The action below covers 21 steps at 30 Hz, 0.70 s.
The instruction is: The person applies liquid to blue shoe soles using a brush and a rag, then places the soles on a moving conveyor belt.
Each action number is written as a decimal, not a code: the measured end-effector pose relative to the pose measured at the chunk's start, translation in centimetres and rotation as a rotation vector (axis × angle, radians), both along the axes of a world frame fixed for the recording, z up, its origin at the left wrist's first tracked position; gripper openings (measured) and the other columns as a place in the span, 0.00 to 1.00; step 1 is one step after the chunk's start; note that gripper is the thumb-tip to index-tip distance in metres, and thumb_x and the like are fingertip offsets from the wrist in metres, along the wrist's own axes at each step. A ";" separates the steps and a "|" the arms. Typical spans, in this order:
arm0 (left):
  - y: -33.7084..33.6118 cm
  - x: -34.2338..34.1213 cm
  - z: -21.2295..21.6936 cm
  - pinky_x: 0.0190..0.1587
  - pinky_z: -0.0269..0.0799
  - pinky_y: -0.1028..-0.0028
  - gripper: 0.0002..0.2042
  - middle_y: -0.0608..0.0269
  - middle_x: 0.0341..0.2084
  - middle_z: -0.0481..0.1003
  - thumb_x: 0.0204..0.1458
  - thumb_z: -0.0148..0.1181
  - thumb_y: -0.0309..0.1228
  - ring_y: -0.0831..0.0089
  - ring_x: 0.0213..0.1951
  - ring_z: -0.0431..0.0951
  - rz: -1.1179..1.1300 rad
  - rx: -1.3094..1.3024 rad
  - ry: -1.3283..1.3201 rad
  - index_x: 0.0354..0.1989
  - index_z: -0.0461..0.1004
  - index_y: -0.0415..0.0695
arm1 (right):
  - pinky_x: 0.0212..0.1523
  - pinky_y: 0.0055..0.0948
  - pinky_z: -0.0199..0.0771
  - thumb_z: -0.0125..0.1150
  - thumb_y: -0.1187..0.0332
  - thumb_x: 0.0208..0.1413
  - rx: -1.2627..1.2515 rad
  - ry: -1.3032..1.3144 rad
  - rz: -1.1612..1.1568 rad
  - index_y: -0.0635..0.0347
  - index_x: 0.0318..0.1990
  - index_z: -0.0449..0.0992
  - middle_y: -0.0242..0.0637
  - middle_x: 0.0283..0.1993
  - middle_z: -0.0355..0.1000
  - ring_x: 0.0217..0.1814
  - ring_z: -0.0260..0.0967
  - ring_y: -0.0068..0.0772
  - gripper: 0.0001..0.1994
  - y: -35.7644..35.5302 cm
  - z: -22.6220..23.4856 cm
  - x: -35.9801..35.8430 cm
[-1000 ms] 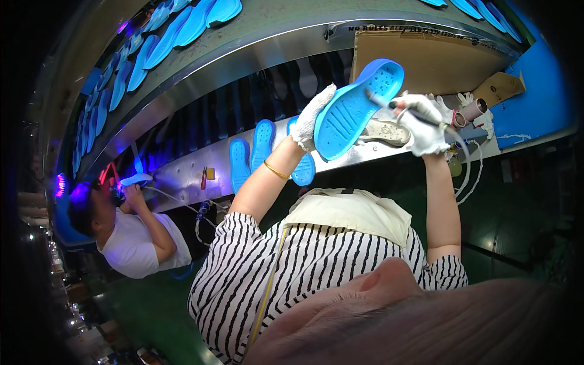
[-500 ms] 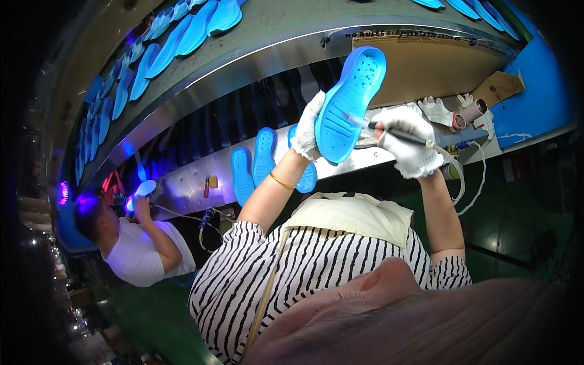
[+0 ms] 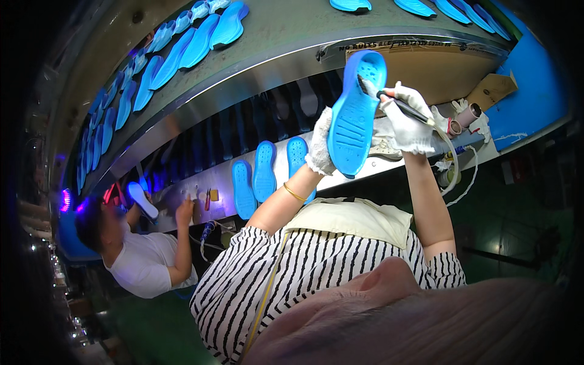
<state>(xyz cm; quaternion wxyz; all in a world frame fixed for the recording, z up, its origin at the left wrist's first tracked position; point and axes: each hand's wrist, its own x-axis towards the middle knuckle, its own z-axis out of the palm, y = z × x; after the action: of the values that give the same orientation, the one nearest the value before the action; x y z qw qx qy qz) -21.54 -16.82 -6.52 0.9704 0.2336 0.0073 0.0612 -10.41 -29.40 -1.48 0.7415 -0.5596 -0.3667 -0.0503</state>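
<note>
A blue shoe sole (image 3: 351, 131) is held up before me by my left hand (image 3: 321, 143), which wears a white glove and grips its left edge. My gloved right hand (image 3: 409, 118), with bare fingertips, is closed on a brush (image 3: 409, 110) that has a dark handle and a pale hose at its rear. The bristles touch the inner face of the sole near its upper, dimpled end. Several more blue soles (image 3: 264, 171) stand side by side at the metal bench, left of my left forearm.
Blue soles (image 3: 198, 47) lie in rows on the green conveyor belt (image 3: 286, 27) beyond the bench. At the right are a cardboard piece (image 3: 494, 91), spools (image 3: 468, 114) and white gloves. A co-worker (image 3: 143, 252) at the left holds another sole. Pliers (image 3: 207, 199) lie on the metal bench (image 3: 228, 207).
The brush has moved from the middle of the sole up to its dimpled end. The held sole has shifted slightly right and stands more upright. The co-worker's hands have moved apart.
</note>
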 end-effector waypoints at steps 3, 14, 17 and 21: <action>0.8 0.1 -0.1 0.51 0.73 0.62 0.31 0.52 0.50 0.71 0.59 0.40 0.55 0.60 0.47 0.76 0.023 0.020 0.005 0.60 0.61 0.41 | 0.41 0.20 0.73 0.63 0.81 0.50 -0.101 -0.098 0.064 0.65 0.37 0.74 0.37 0.37 0.76 0.36 0.72 0.19 0.07 0.0 0.6 -1.9; 13.7 7.7 11.7 0.59 0.56 0.38 0.44 0.38 0.64 0.46 0.53 0.31 0.67 0.38 0.64 0.49 0.147 -0.190 -0.282 0.67 0.44 0.40 | 0.41 0.20 0.72 0.62 0.81 0.50 0.090 0.174 0.158 0.64 0.38 0.73 0.40 0.40 0.76 0.38 0.72 0.23 0.08 -3.3 -0.1 -1.2; 14.1 8.9 13.0 0.67 0.42 0.45 0.39 0.42 0.67 0.40 0.56 0.32 0.63 0.42 0.67 0.45 0.044 -0.476 -0.127 0.68 0.43 0.47 | 0.44 0.21 0.71 0.62 0.80 0.51 0.032 0.111 0.152 0.63 0.38 0.73 0.39 0.40 0.76 0.40 0.72 0.23 0.08 -3.4 -0.3 -1.9; 12.5 6.9 12.3 0.58 0.63 0.51 0.34 0.43 0.58 0.62 0.58 0.45 0.53 0.48 0.55 0.68 0.243 0.443 0.052 0.63 0.54 0.37 | 0.45 0.23 0.70 0.61 0.80 0.52 -0.012 0.119 0.190 0.64 0.39 0.72 0.40 0.42 0.75 0.41 0.71 0.23 0.08 -3.3 -1.3 -1.9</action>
<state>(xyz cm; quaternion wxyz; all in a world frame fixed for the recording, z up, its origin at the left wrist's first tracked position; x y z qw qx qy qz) -14.64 -4.28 5.73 0.8806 0.4393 0.0466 0.1715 -12.31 -32.74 -2.75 0.7599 -0.5288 -0.3738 0.0558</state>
